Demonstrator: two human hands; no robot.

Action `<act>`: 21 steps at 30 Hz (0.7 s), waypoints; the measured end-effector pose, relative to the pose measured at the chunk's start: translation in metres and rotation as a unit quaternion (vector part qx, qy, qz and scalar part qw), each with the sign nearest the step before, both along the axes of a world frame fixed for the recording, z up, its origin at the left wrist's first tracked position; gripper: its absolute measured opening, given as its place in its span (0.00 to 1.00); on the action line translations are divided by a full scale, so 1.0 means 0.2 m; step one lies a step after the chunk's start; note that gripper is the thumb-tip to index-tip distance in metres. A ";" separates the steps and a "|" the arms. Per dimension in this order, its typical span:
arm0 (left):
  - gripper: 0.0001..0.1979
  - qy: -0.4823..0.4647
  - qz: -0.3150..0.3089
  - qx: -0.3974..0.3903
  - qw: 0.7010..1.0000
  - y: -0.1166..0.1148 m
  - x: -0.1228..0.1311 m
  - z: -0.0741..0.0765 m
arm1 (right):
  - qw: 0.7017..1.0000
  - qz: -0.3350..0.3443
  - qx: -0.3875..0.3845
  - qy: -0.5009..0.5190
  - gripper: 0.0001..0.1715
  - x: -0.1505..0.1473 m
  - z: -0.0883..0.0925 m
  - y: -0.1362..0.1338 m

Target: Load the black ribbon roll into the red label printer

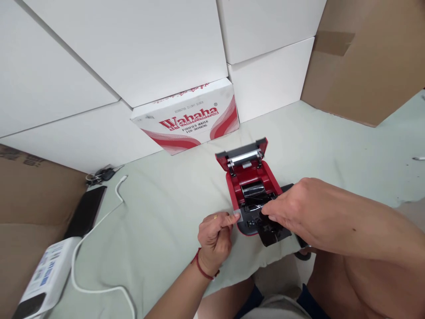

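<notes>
A small red-and-black printer, its lid raised, stands on the cloth near the front edge. Inside lies a roll of shiny black film. A loose length of black film runs out over the printer's front. My right hand is closed, pinching this film over the printer's right half. My left hand is at the front left corner, fingers curled, thumb pressed on a small translucent strip at the edge. A dark object lies partly hidden behind my right hand.
Behind the printer, a Wahaha carton stands against white boxes. Cardboard boxes flank both sides. On the left are a white cable, keys, a black flat object and a white device. Pale green cloth covers the table.
</notes>
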State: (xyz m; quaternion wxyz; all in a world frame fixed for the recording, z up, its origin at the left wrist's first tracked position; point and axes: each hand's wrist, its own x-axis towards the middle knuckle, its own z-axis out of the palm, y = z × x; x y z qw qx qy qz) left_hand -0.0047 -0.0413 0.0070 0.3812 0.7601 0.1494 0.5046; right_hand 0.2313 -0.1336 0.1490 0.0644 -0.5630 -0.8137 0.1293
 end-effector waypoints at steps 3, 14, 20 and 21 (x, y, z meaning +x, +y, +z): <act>0.20 0.007 0.001 0.007 1.000 0.00 0.00 -0.01 | 0.998 -0.059 -0.024 -0.005 0.12 -0.03 -0.01 0.10; 0.22 0.070 0.059 -0.018 0.996 -0.03 0.00 -0.07 | 0.976 -0.128 -0.108 -0.137 0.13 -0.10 -0.12 0.39; 0.06 0.080 0.159 -0.183 0.967 0.04 0.05 -0.03 | 0.975 -0.138 -0.115 -0.130 0.13 -0.14 -0.09 0.39; 0.04 0.091 0.173 -0.208 0.959 0.06 0.05 -0.03 | 0.976 -0.142 -0.115 -0.120 0.12 -0.13 -0.08 0.38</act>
